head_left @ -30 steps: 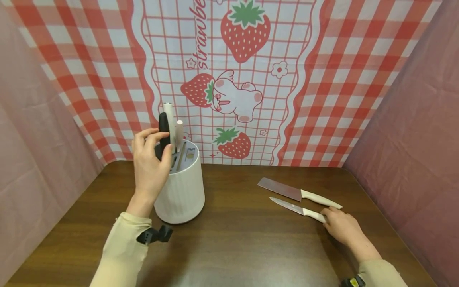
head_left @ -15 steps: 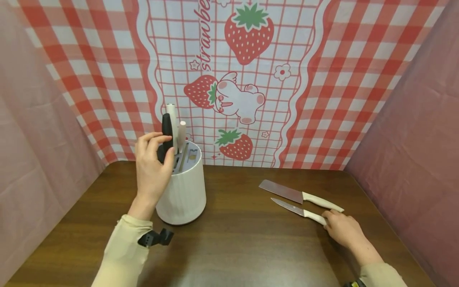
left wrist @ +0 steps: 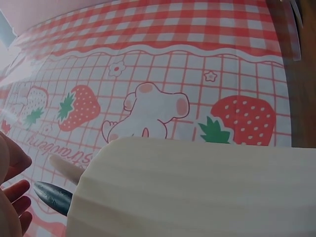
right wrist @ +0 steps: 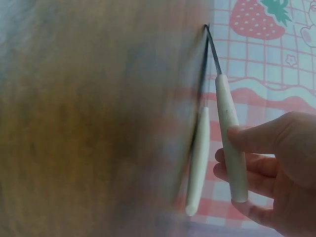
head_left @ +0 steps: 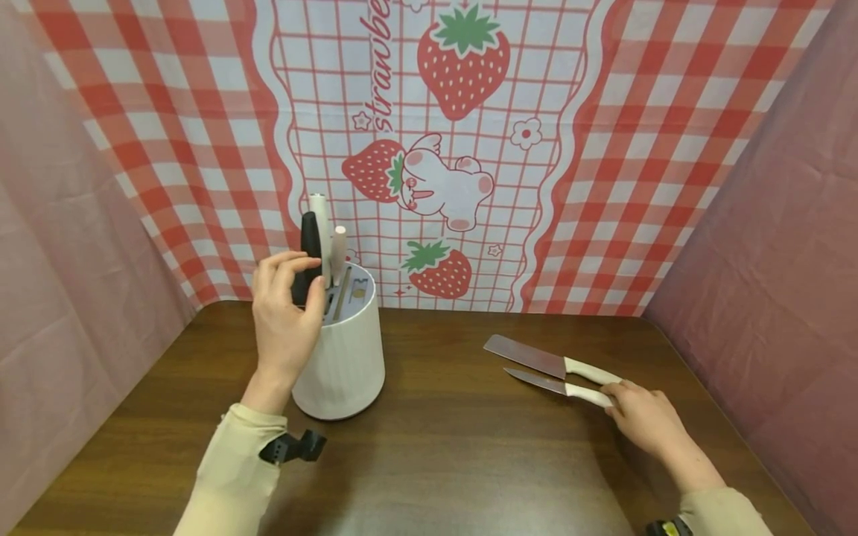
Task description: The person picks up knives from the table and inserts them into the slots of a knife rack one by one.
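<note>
My right hand [head_left: 645,418] pinches the white handle of a pointed kitchen knife [head_left: 536,380] between thumb and fingers. In the right wrist view, that handle [right wrist: 231,128] is raised off the table. A cleaver [head_left: 526,354] with a white handle lies just behind, its handle end close to my fingertips. My left hand [head_left: 284,327] is at the near left of a white ribbed knife block [head_left: 342,372], fingers loosely bent beside a black handle [head_left: 310,237]. The left wrist view shows a gap between the fingertips [left wrist: 20,187] and that black handle [left wrist: 52,196].
A tall white handle [head_left: 320,231] and a shorter pale pink one [head_left: 339,253] stand in the block, whose grey top has several slots. The brown wooden table [head_left: 456,447] meets a strawberry-printed checked cloth [head_left: 442,149] behind. Pink cloth [head_left: 757,260] hangs at both sides.
The pointed knife's handle has come up slightly and shifted toward the cleaver with my right hand. My left hand stays by the black handle, slightly lower on it.
</note>
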